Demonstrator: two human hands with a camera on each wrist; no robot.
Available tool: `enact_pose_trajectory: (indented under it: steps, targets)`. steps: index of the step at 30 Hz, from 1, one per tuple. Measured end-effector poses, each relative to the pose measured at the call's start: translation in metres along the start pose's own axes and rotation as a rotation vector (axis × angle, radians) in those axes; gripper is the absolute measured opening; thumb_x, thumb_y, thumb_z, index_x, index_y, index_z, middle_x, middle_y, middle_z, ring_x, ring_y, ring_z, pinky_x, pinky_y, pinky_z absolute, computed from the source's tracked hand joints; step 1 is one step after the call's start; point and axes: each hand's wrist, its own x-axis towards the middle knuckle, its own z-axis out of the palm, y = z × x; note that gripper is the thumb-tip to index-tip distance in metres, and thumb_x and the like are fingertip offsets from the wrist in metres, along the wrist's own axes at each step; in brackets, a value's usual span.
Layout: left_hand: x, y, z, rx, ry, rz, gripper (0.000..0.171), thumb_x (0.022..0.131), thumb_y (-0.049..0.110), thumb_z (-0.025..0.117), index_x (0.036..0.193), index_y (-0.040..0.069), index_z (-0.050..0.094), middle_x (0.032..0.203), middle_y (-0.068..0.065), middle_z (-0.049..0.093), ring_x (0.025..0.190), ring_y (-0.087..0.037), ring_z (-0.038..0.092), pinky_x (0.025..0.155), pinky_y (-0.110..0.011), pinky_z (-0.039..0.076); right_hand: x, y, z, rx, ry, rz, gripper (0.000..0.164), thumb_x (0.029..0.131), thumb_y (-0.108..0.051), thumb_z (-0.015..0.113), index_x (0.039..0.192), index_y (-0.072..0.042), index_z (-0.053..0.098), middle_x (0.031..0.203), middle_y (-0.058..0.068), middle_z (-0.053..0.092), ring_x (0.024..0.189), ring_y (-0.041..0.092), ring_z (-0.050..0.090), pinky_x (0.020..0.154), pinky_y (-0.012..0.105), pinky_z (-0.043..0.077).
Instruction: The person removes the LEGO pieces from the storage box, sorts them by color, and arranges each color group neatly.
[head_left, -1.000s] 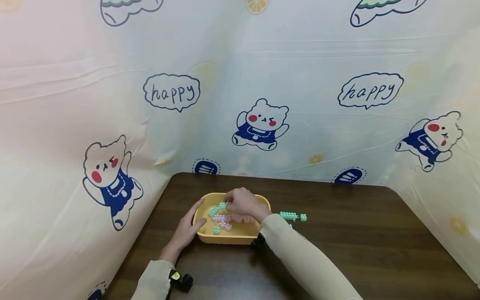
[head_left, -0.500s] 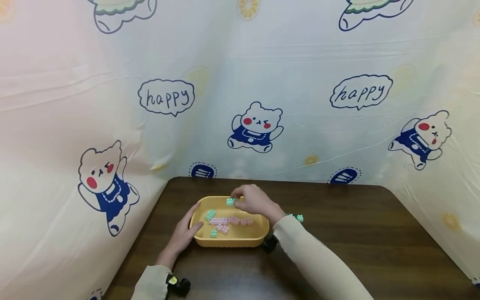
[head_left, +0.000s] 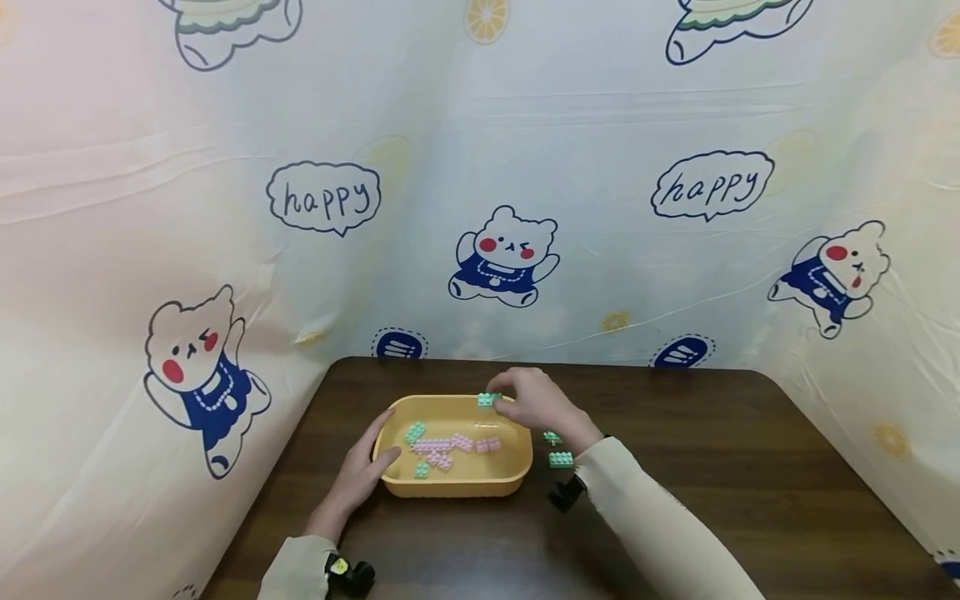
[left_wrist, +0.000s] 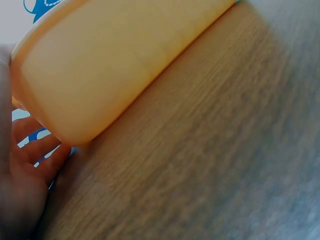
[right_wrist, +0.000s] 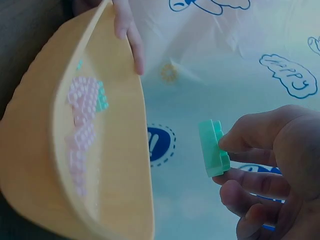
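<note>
At the left end of the yellow tray [head_left: 453, 488] my left hand [head_left: 356, 479] grips the wall, thumb over the rim and fingers outside. My right hand [head_left: 542, 403] pinches a mint-green building block [right_wrist: 213, 148] between thumb and fingers, above the tray's far right rim. In the right wrist view, that block is apart from the tray. Inside the tray lie several pink building blocks [head_left: 434, 446], some joined or touching. Two green blocks sit near them, one green block [head_left: 415, 432] at the far left and another green block [head_left: 422, 471] nearer the front.
On the dark wooden table [head_left: 675, 500], right of the tray, lie a green block [head_left: 561, 459] and a smaller green piece [head_left: 552, 437], by my right wrist. A printed cloth [head_left: 420, 250] hangs behind and at both sides of the table.
My right hand has lifted the green block from the tray's back and carried it to the right. Green blocks on the table show from behind the arm. The left hand stays on the tray.
</note>
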Motion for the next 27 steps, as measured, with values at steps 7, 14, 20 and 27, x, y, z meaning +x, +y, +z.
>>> enact_pose_trajectory:
  steps: [7,14,20,27]
  targets:
    - [0.000,0.002,0.000,-0.009,-0.007,-0.010,0.064,0.096,0.019,0.058,0.153,0.018,0.030,0.158,-0.012,0.030,0.143,-0.036,0.031,0.111,-0.059,0.028,-0.014,0.018,-0.008,-0.010,0.039,0.025,0.022,0.089,-0.022,0.066,0.110,-0.018,0.073,0.108,-0.003,0.070,0.096,0.014,0.062,0.082,0.035,0.054]
    - [0.001,0.001,0.001,-0.008,-0.016,-0.007,0.065,0.095,0.019,0.059,0.153,0.018,0.030,0.158,-0.012,0.030,0.143,-0.035,0.030,0.111,-0.059,0.028,-0.035,0.045,-0.014,-0.023,0.101,0.041,0.020,0.086,-0.020,0.066,0.104,-0.019,0.074,0.100,-0.006,0.069,0.085,0.014,0.060,0.072,0.030,0.051]
    - [0.001,0.000,0.001,-0.024,-0.015,-0.015,0.064,0.096,0.020,0.059,0.153,0.020,0.030,0.159,-0.010,0.029,0.143,-0.035,0.029,0.111,-0.059,0.026,-0.054,0.066,-0.018,-0.037,0.134,0.047,0.020,0.086,-0.017,0.068,0.105,-0.018,0.074,0.100,-0.004,0.069,0.087,0.014,0.060,0.074,0.032,0.051]
    - [0.001,-0.004,0.002,-0.026,-0.018,-0.015,0.062,0.097,0.020,0.058,0.153,0.023,0.030,0.159,-0.010,0.028,0.144,-0.036,0.028,0.112,-0.060,0.026,-0.073,0.088,-0.015,-0.037,0.133,0.085,0.020,0.086,-0.016,0.067,0.104,-0.015,0.074,0.101,-0.001,0.069,0.090,0.021,0.063,0.072,0.034,0.050]
